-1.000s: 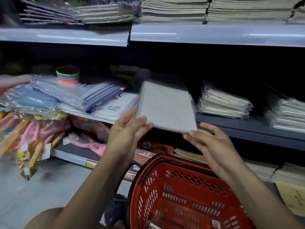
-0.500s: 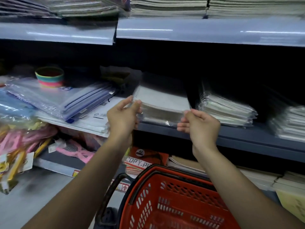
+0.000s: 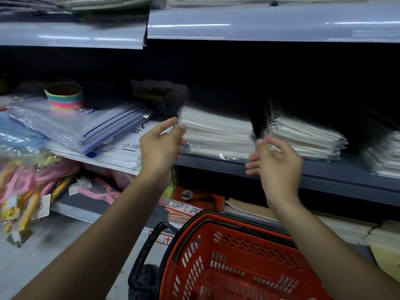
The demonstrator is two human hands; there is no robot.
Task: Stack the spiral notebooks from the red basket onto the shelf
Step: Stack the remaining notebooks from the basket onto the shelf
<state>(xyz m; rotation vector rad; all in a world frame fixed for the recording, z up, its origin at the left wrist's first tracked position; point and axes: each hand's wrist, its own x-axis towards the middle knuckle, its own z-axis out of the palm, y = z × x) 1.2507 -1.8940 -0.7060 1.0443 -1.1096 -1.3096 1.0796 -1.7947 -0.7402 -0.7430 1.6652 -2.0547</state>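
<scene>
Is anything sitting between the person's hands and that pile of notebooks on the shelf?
Nothing visible does. The left hand and right hand are right beside the pile of notebooks, with only open air between.

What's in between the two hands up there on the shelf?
In the head view, a stack of spiral notebooks in clear wrap sits on the grey shelf between the left hand and the right hand.
</scene>
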